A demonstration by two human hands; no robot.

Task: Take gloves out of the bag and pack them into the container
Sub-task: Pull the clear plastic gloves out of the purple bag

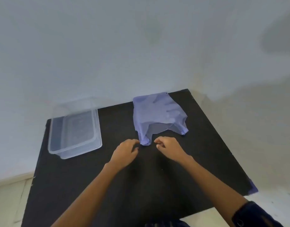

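A thin purple plastic bag (157,113) lies on the black table (108,185) at the back right, its handles pointing toward me. Faint glove shapes show through the plastic. My left hand (125,152) sits just left of the near handle, fingers curled, and holds nothing that I can see. Just right of the same handle, my right hand (168,147) has its fingers curled loosely and apart from the plastic. A clear plastic container (75,149) stands open and empty at the table's left side.
A pale wall rises right behind the table. The container's clear lid (72,106) leans against the wall behind the container. A small purple scrap (253,188) hangs at the table's right corner. Light floor shows to the left and right.
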